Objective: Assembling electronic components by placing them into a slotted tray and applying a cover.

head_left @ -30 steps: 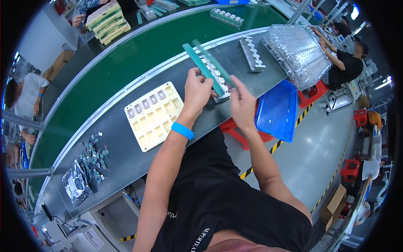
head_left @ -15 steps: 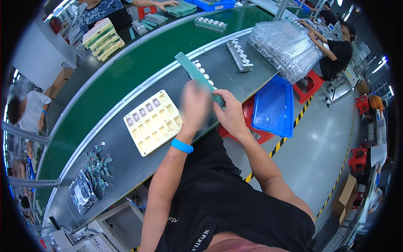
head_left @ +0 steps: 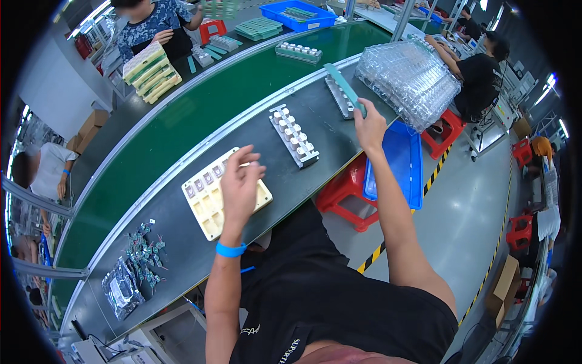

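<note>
My right hand [head_left: 369,126] pinches one end of a long flat green strip [head_left: 343,85], which slants up and away above a metal rack [head_left: 337,100] near the far right of the bench. My left hand [head_left: 240,185] is over the cream tray [head_left: 210,229], fingers apart with nothing in them, hiding part of it. Small brownish pieces [head_left: 208,178] sit in the tray's far row of pockets. Between my hands stands a metal holder [head_left: 308,159] with two rows of white-topped, brownish parts, its top uncovered.
A stack of clear plastic trays [head_left: 407,79] stands at the bench's right end, above a blue bin [head_left: 394,176] and red stool [head_left: 348,197]. Wired green boards [head_left: 145,255] and a silvery bag [head_left: 121,290] lie left. A co-worker [head_left: 159,30] stands beyond the green belt [head_left: 163,112].
The green strip has come off the white-topped holder and moved right in my right hand. My left hand has let go and shifted left over the cream tray.
</note>
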Tool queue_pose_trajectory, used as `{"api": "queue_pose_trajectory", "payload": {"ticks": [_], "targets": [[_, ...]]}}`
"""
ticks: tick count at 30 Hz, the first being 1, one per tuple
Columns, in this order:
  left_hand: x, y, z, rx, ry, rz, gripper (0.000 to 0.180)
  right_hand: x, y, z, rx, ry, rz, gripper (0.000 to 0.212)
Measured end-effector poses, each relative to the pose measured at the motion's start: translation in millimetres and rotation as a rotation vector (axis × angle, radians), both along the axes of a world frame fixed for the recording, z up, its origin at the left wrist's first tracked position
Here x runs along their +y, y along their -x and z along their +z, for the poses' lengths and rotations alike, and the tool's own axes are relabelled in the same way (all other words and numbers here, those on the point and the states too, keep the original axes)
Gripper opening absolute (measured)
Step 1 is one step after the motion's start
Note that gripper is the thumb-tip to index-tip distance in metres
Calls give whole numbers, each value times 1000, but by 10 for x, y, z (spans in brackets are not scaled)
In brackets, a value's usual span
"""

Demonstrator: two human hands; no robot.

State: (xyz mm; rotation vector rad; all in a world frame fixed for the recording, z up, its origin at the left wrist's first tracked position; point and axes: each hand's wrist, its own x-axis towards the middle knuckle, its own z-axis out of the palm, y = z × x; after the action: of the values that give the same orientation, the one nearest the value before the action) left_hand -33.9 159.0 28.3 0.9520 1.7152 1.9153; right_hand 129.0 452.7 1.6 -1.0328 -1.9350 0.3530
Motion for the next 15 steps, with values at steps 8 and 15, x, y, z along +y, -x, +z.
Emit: {"api": "queue_pose_trajectory", "payload": {"ticks": [8,15], "targets": [[-1058,479,-319,175,-66,476,32,451,249,-421,-242,-54,-133,23],[-1709,892,-906,157,92,811,26,730,505,-389,-448,119,-106,35]]}}
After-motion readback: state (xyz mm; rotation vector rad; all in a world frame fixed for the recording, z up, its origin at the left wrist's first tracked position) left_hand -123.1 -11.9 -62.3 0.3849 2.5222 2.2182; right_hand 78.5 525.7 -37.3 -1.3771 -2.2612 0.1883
